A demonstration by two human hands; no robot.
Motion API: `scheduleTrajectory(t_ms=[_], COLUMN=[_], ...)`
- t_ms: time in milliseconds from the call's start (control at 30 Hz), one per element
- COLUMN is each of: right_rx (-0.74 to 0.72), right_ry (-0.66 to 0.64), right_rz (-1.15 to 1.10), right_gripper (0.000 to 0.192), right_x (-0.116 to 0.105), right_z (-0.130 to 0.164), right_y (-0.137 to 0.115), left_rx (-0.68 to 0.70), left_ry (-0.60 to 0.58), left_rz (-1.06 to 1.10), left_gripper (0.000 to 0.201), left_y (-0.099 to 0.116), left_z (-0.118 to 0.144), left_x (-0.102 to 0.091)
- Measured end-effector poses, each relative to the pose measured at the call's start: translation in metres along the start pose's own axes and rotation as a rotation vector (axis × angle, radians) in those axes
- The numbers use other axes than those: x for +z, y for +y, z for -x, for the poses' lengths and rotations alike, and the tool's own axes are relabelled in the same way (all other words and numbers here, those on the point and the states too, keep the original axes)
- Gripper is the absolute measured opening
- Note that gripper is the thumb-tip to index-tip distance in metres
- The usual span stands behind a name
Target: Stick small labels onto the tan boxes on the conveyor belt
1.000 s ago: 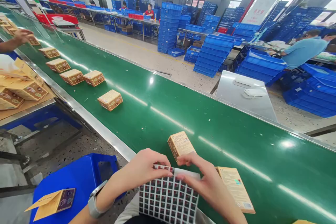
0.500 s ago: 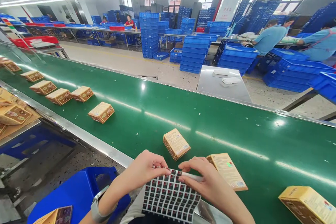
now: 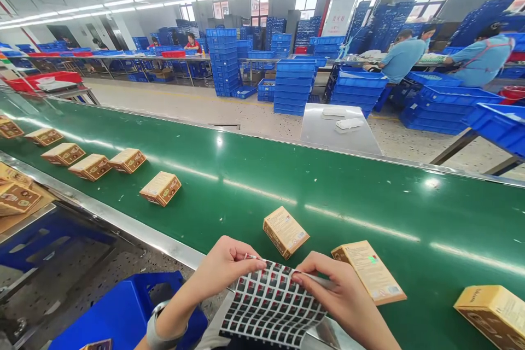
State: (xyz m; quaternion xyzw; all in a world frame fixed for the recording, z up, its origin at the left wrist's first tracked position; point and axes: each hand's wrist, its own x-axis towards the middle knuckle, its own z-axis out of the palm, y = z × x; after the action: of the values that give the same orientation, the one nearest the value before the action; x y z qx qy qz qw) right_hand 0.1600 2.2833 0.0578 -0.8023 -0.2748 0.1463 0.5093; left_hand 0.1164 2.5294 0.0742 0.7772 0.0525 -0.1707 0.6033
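Note:
A sheet of small dark-and-red stickers (image 3: 273, 303) on white backing hangs in front of me, its lower part curving over my lap. My left hand (image 3: 229, 261) pinches the sheet's upper left edge between thumb and fingers. At the upper right corner, my right hand (image 3: 338, 281) grips the same sheet, with a whitish rolled strip also under its fingers. Just beyond the hands, a tan printed box (image 3: 286, 232) lies on the green conveyor belt (image 3: 229, 219). Another tan box (image 3: 373, 270), bearing a small green mark, lies beside my right hand.
Several similar boxes (image 3: 161, 188) sit along the belt to the left, and one box (image 3: 492, 314) stands at the near right. A blue plastic stool (image 3: 123, 311) is at lower left. Across the aisle are stacked blue crates (image 3: 292, 87) and seated people (image 3: 404, 54).
My view has turned slightly right. My hands have drawn a little farther apart, and the sheet's top edge is more spread between them. Nearby boxes appear farther right.

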Motion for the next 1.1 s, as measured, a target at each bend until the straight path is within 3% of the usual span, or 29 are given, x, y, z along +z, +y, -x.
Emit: scheduleTrajectory(t_ms=[300, 533, 667, 767, 1100], right_rx=[0.014, 0.071, 0.061, 0.071, 0.077], right_ry=[0.012, 0.006, 0.021, 0.026, 0.048], right_rz=[-0.02, -0.054, -0.048, -0.044, -0.079], right_gripper=[0.027, 0.029, 0.031, 0.03, 0.028], right_x=[-0.004, 0.0, 0.0, -0.001, 0.002], right_z=[0.005, 0.007, 0.007, 0.009, 0.01], right_y=[-0.001, 0.001, 0.002, 0.003, 0.001], left_rx=[0.028, 0.09, 0.075, 0.081, 0.153], left_ry=[-0.059, -0.005, -0.088, -0.155, -0.138], left_rz=[0.1, -0.075, -0.029, -0.011, -0.059], left_gripper=[0.038, 0.047, 0.036, 0.039, 0.049], left_y=[-0.001, -0.001, -0.001, -0.001, -0.005], left_z=[-0.004, -0.005, -0.003, -0.001, -0.002], left_x=[0.005, 0.006, 0.002, -0.003, -0.008])
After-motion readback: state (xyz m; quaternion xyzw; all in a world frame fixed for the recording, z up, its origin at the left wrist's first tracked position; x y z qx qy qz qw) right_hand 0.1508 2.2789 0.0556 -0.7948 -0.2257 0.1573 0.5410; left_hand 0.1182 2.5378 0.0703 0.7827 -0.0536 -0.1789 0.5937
